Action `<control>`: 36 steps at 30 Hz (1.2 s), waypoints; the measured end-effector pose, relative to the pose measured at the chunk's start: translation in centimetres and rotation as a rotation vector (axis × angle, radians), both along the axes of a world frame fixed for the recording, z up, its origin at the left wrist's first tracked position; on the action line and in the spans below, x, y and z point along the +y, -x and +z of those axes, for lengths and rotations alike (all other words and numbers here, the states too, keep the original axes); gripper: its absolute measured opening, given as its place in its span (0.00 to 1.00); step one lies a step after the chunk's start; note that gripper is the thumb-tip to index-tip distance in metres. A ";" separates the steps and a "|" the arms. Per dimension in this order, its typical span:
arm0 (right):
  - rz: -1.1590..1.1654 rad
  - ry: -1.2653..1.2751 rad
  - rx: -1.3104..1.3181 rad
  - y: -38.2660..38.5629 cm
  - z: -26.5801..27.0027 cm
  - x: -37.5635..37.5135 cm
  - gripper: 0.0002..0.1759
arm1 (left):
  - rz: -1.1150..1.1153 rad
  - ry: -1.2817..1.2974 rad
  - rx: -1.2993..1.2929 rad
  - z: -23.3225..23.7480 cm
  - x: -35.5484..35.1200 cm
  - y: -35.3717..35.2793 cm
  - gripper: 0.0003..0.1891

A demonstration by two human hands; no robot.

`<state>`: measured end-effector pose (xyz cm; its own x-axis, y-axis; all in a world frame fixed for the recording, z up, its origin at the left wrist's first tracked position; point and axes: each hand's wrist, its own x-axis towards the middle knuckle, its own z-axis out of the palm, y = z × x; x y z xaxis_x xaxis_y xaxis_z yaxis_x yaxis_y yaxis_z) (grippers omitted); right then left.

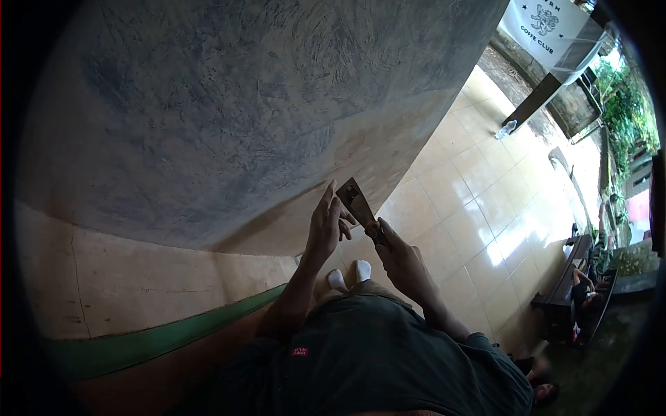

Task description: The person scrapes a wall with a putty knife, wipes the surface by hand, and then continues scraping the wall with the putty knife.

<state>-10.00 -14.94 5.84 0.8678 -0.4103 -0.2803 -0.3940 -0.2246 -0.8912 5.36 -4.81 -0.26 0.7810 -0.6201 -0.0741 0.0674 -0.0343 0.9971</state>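
My right hand [406, 260] is closed round the handle of a putty knife [356, 202]. Its flat blade points up and away from me, with dark smudges near the end. Beside the blade is my left hand [326, 229], fingers apart and partly stretched, the fingertips close to the blade's edge. Beyond both hands rises a wall [229, 104] coated in patchy grey-blue with rough, streaky marks. Its lower strip shows a plain beige-brown surface.
A green band [173, 340] runs along the low wall on the left. Glossy beige floor tiles [451, 201] stretch to the right. A plastic bottle [506, 130] stands by a post [531, 104] below a white banner [544, 31]. People are near a dark bench [565, 291] at right.
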 end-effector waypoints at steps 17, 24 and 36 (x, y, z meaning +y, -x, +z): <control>-0.139 -0.105 -0.242 0.0 -2.9 1.5 0.27 | 0.022 0.450 0.478 -1.5 -1.4 0.1 0.26; -0.124 -0.852 -0.431 -2.2 -5.7 4.1 0.30 | 0.163 0.454 0.415 2.0 -2.0 0.3 0.14; -0.112 -0.723 -0.567 -5.8 -7.0 4.7 0.28 | 0.287 0.370 0.174 5.2 -2.3 -1.3 0.11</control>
